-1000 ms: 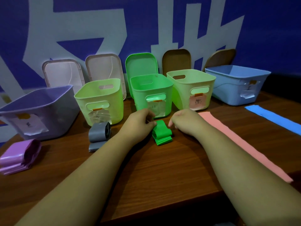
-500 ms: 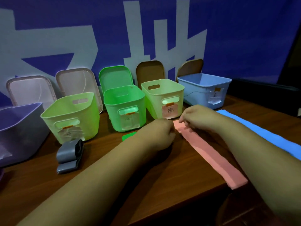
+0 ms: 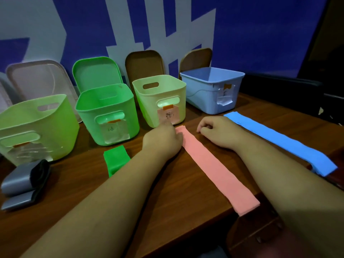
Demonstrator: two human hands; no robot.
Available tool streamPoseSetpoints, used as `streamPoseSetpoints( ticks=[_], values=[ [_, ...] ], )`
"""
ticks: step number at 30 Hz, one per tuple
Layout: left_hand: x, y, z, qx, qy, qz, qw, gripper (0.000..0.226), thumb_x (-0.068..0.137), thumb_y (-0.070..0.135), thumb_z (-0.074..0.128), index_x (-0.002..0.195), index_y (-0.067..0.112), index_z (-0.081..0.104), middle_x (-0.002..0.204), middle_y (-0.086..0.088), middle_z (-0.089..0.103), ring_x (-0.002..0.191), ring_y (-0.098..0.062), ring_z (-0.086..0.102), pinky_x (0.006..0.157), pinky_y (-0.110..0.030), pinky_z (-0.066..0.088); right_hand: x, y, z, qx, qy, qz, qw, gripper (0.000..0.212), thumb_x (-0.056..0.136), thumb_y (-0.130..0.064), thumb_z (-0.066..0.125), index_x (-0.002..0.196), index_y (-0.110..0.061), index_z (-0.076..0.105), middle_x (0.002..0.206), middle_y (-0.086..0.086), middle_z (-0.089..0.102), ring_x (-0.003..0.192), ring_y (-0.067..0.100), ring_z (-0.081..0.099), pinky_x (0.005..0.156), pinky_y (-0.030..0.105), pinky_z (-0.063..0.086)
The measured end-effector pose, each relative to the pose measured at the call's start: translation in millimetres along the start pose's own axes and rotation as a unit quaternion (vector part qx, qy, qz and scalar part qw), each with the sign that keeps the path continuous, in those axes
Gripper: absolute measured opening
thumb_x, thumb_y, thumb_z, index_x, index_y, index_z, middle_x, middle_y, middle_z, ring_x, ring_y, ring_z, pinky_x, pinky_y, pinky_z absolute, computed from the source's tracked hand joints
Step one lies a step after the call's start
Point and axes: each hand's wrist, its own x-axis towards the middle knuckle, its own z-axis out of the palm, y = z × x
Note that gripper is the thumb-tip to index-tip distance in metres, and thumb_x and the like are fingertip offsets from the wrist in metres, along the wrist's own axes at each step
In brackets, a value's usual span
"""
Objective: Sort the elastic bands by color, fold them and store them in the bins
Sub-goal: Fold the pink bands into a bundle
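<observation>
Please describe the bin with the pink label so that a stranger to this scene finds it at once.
On the wooden table, bins stand in a row before the blue wall. The pale yellow-green bin is second from the right, between the bright green bin and the blue bin. Only it bears a pink label with dark handwriting.

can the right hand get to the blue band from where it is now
Probably yes: the right hand looks empty, and the blue band lies flat on the table just to its right, uncovered, with nothing between them.
</observation>
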Motion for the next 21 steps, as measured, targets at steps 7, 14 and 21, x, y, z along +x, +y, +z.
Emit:
streamPoseSetpoints(
  ticks=[7,14,21],
  values=[
    [-9.7,4.0,-1.6,-0.121,0.089,0.092,0.984,0.017,0.102,0.023,0.060,0.119,0.023,0.056,0.118,-0.001,0.054,0.097,-0.019,0.056,0.076,-0.033,0.051,-1.3,2.3,1.3,0.033,0.008,-0.061,0.998,0.043,0.096,-0.041,0.073,0.135,-0.051,0.057,0.098,-0.009,0.062,0.085,0.011,0.061,0.072,0.028,0.048],
    [-22.3,7.7,-14.8,-0.234,0.095,0.134,0.958,0.015,0.101,0.021,0.064,0.108,0.030,0.055,0.106,0.010,0.058,0.089,-0.007,0.058,0.069,-0.021,0.046,-4.5,-6.0,3.1,0.007,0.007,-0.095,0.995,0.042,0.098,-0.041,0.073,0.135,-0.055,0.062,0.106,-0.014,0.055,0.098,0.006,0.058,0.086,0.030,0.053],
    [-26.0,-0.9,-16.1,-0.344,-0.052,0.069,0.935,0.057,0.085,0.043,0.083,0.131,0.025,0.055,0.112,0.011,0.064,0.099,-0.005,0.063,0.082,-0.026,0.055,-6.0,-8.0,2.5,0.064,0.083,-0.103,0.989,0.012,0.097,-0.032,0.076,0.104,-0.042,0.078,0.099,-0.010,0.063,0.093,0.007,0.061,0.078,0.024,0.048]
  ],
)
